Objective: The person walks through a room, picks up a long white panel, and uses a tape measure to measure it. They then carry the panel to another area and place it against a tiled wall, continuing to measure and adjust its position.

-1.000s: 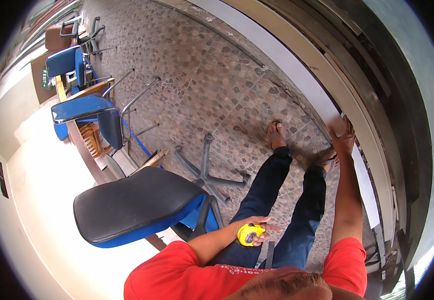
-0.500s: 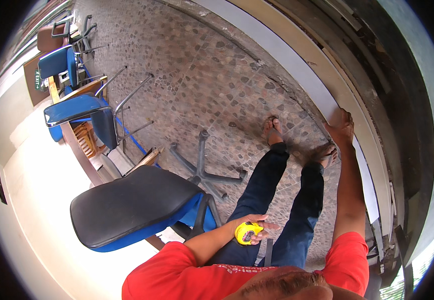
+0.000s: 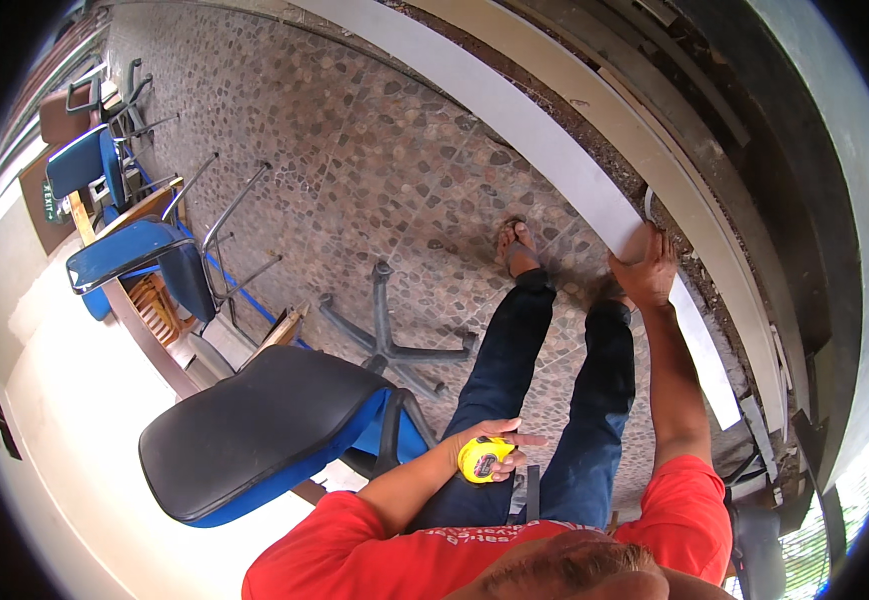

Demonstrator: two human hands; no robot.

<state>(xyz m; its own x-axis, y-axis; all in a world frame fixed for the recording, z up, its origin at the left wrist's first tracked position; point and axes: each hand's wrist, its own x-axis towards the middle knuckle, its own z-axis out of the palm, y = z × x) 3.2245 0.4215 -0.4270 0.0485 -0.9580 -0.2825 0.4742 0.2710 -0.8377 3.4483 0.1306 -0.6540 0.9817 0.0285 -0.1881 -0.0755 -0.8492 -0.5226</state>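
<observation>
Your right hand (image 3: 650, 268) has a long white board (image 3: 570, 170), thumb at the near edge, fingers wrapped over the far one. Board runs along the stony floor (image 3: 425, 190), just beside a beige board (image 3: 645, 150), gap between them. Your left hand (image 3: 493, 429) holds a yellow tape measure (image 3: 479, 462) over your lap, fingers curled around the case. Risks, I'd judge: one-handed hold on something that long could let it twist or tip toward your bare toes (image 3: 520, 232); a loose left grip could drop the tape measure
</observation>
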